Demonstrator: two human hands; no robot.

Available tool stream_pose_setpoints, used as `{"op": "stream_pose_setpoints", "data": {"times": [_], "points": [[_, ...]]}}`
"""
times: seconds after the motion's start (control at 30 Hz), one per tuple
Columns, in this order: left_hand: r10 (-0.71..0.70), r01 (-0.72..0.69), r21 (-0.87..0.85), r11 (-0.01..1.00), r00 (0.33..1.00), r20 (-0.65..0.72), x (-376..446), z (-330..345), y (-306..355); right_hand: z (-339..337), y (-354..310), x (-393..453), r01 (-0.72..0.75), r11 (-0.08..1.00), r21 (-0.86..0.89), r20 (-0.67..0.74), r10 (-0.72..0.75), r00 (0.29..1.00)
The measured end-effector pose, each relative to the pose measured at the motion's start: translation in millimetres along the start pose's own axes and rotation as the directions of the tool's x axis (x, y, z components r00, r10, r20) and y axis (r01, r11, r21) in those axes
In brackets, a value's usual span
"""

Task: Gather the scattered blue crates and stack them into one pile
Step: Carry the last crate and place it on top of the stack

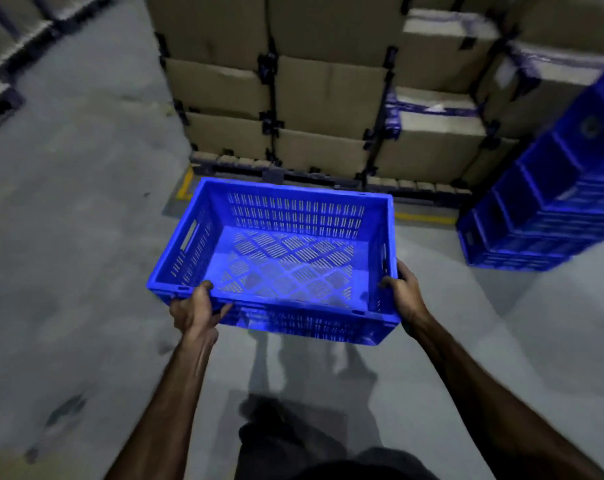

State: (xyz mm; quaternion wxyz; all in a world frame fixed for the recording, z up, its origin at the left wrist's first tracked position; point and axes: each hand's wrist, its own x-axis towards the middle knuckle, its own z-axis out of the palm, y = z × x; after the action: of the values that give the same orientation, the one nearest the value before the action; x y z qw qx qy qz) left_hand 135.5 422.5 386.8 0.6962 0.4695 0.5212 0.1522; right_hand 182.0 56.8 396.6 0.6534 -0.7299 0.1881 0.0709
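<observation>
I carry an empty blue slotted crate (286, 216) in front of me, held level above the grey floor. My left hand (195, 308) grips its near left corner, thumb over the rim. My right hand (402, 292) grips the near right corner, fingers wrapped around the side wall. A tall pile of stacked blue crates (550, 199) stands on the floor at the right, leaning out of the picture's edge.
Stacked cardboard boxes (314, 98) on dark pallets form a wall just beyond the crate. Yellow floor lines (425, 218) run along the pallet base. More pallet loads (2, 46) sit at the far left. Grey concrete floor (79, 220) stretches to the left.
</observation>
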Motion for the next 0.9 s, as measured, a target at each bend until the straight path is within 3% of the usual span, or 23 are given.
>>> {"op": "stream_pose_setpoints", "data": {"times": [0.2, 0.4, 0.5, 0.63, 0.7, 0.8, 0.83, 0.9], "points": [[0.017, -0.032, 0.067, 0.997, 0.979, 0.205, -130.5, 89.1, -53.9, -174.5, 0.8, -43.4, 0.052, 0.983, 0.178, -0.105, -0.034, 0.994], [0.032, -0.099, 0.178, 0.979, 0.938, 0.344, -265.5, 168.4, -104.7, -325.0, 22.8, -90.5, 0.078, 0.966, 0.248, -0.225, -0.021, 0.974], [0.043, -0.149, 0.207, 0.967, 0.894, 0.445, -315.8, 204.3, -123.4, -385.5, 25.4, -113.5, 0.123, 0.961, 0.248, -0.295, -0.046, 0.954], [0.056, -0.271, 0.262, 0.926, 0.786, 0.616, -386.4, 247.9, -154.6, -472.2, 21.8, -147.2, 0.174, 0.938, 0.301, -0.372, -0.052, 0.927], [0.138, -0.358, 0.234, 0.904, 0.761, 0.633, -410.2, 259.2, -161.5, -507.3, 17.8, -157.0, 0.199, 0.913, 0.357, -0.407, -0.039, 0.912], [0.370, -0.554, 0.205, 0.807, 0.745, 0.554, -403.9, 285.4, -150.1, -545.6, 17.4, -163.4, 0.223, 0.853, 0.471, -0.443, 0.010, 0.897], [0.382, -0.573, 0.195, 0.796, 0.726, 0.571, -406.0, 295.4, -143.0, -555.9, 18.6, -164.0, 0.227, 0.834, 0.503, -0.453, 0.031, 0.891], [0.228, -0.472, 0.126, 0.872, 0.621, 0.750, -421.7, 322.9, -132.9, -575.7, 18.6, -160.0, 0.228, 0.812, 0.537, -0.449, 0.047, 0.892]]}}
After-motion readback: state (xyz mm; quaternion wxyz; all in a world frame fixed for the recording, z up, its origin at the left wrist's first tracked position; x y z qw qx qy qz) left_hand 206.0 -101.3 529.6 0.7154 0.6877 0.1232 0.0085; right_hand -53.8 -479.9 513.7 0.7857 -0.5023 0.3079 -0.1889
